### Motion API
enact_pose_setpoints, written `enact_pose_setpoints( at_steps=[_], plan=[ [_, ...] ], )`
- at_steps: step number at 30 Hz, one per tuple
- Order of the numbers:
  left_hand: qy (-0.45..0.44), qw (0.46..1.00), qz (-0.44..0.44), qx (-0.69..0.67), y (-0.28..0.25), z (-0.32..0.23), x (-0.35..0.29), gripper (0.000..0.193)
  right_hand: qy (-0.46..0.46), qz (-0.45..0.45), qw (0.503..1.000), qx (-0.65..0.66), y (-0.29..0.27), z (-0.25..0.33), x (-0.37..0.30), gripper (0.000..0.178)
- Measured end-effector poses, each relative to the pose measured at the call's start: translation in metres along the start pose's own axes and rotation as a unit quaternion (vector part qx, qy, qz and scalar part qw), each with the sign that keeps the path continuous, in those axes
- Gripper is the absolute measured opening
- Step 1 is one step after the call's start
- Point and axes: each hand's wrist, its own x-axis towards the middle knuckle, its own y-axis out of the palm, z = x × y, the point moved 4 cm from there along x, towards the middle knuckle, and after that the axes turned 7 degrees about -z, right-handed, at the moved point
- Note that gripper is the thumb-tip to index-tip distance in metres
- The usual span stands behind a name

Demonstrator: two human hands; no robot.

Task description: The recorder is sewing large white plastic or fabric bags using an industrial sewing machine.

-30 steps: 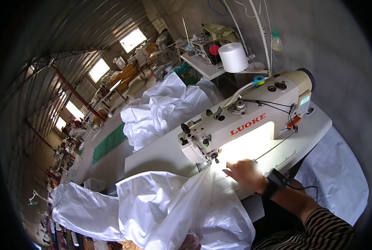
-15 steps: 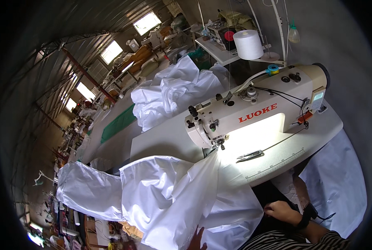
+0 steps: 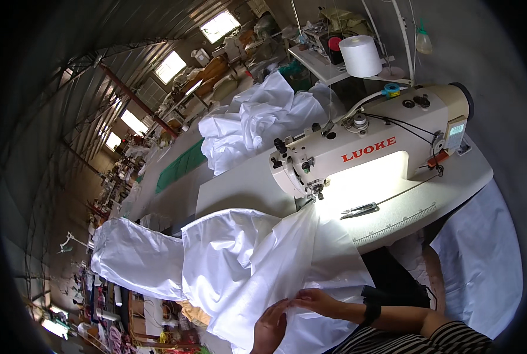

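Note:
White, shiny fabric (image 3: 228, 259) hangs in folds over the front edge of the sewing machine table. One corner of it runs up to the needle area of the sewing machine (image 3: 370, 135). Low in the view, my left hand (image 3: 269, 327) and my right hand (image 3: 319, 302) meet over the fabric with fingertips close together. Both have their fingers closed on its edge in a pinch; the exact grip is partly hidden. A dark band circles my right wrist. Thread snips (image 3: 359, 210) lie on the lit machine bed, away from both hands.
A heap of white fabric (image 3: 257, 124) lies behind the machine, near a green strip (image 3: 181, 167). A thread cone (image 3: 359, 56) stands at the back. More pale fabric (image 3: 482, 259) hangs at the right. Cluttered workshop shelves and goods fill the left.
My right hand has moved left from beside my lap to the fabric. My left hand has come up further into view and met it. The view has shifted slightly.

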Motion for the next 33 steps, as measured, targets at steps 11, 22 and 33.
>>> enact_pose_setpoints(
  at_steps=[11, 22, 33],
  plan=[
    [-0.001, 0.974, -0.173, 0.146, 0.007, 0.011, 0.001, 0.049, -0.041, -0.063, 0.996, -0.037, -0.08, -0.003, -0.126, 0.018],
    [-0.113, 0.981, -0.096, 0.123, -0.017, 0.067, 0.045, 0.085, -0.03, -0.051, 0.993, 0.101, -0.077, 0.003, -0.127, 0.014],
    [-0.235, 0.899, -0.115, -0.352, -0.033, 0.116, 0.021, 0.008, -0.007, -0.027, 0.992, 0.122, -0.08, -0.003, -0.13, 0.018]
  ],
)
